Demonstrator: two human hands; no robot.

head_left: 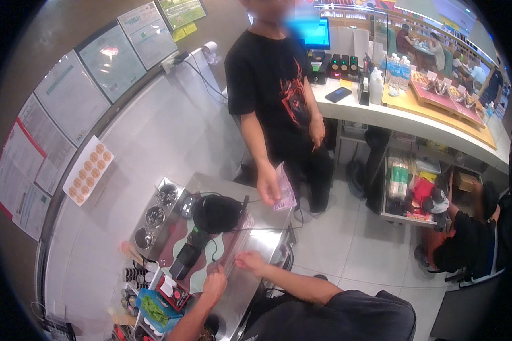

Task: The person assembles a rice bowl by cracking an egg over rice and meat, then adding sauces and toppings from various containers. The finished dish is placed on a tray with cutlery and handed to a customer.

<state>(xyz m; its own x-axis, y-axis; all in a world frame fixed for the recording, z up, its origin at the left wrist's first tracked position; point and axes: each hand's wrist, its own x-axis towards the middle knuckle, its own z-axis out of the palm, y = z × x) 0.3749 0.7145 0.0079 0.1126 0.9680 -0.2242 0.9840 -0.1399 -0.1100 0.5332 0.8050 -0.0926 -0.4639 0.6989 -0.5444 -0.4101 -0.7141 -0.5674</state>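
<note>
My left hand (214, 284) is over the steel counter (264, 238), its fingers pinched together. Close to its right is my right hand (250, 263), fingers also curled closed. Whatever lies in either hand is too small to make out. Just beyond my left hand, a black boxy device (186, 260) with a thin dark cable rests on a pink and pale-green patterned mat (173, 238). A black rounded bundle (217, 213) sits farther back on the counter. Across from me, a person in a black T-shirt (270, 79) holds out a purple banknote (285, 190).
Steel containers (155, 216) line the wall side. Nearer are a blue tray with greens (155, 310) and a red-black box (173, 292). At right, a person in black (466, 241) crouches by an open drawer (407, 216). A white counter (370, 108) holds bottles and a phone.
</note>
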